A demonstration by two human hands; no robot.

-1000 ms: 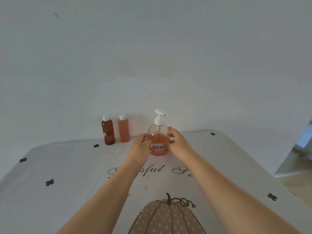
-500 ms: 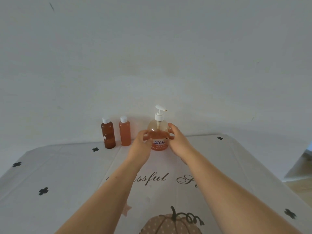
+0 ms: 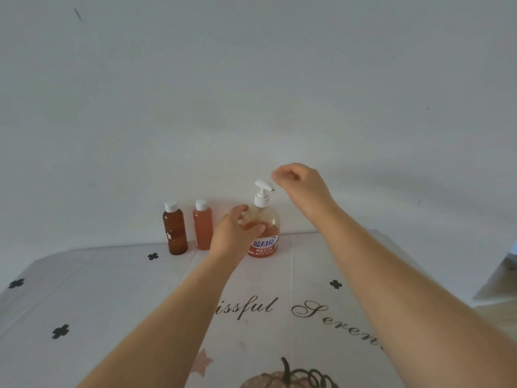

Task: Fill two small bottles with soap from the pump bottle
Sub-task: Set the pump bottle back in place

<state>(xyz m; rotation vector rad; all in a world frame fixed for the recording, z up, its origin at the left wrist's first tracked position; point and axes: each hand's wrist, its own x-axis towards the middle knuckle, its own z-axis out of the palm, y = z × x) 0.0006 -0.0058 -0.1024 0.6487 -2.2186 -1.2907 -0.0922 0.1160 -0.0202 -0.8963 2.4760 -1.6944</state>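
Left hand [image 3: 235, 233] is on the pump bottle [image 3: 265, 239]: thumb across the front of the shoulder, fingers curled round the back, so the grip is closed on the clear plastic. The bottle stands upright at the far edge of the table [image 3: 84, 289], close to the wall [image 3: 251, 79]. The right hand [image 3: 300, 183] hovers up by the tip of the white pump head [image 3: 263, 189], its grip curled in on itself and pinching nothing I can make out. I can't tell if a fingertip brushes the spout.

How will it handle? There's a good load of orange soap inside, so I'd call it bottom-heavy and steady. The wall is round, smooth and likely slick, though. The shoulder hold looks right for steadying it, and the collar under the pump is the firmer spot for lifting or unscrewing. The pump head is springy, so press it straight down.

To the left stand two small bottles, the dark brown bottle [image 3: 174, 231] and the lighter orange bottle [image 3: 202, 228]. They're upright, just beside each other, and both wear white caps. They're tall and narrow, probably light and easy to tip. The caps stand in the way for now, since nothing goes in until they're off. The left wrist is near the orange one, so a careless sweep could knock it. The printed tablecloth [image 3: 293, 309] lies flat under it all.
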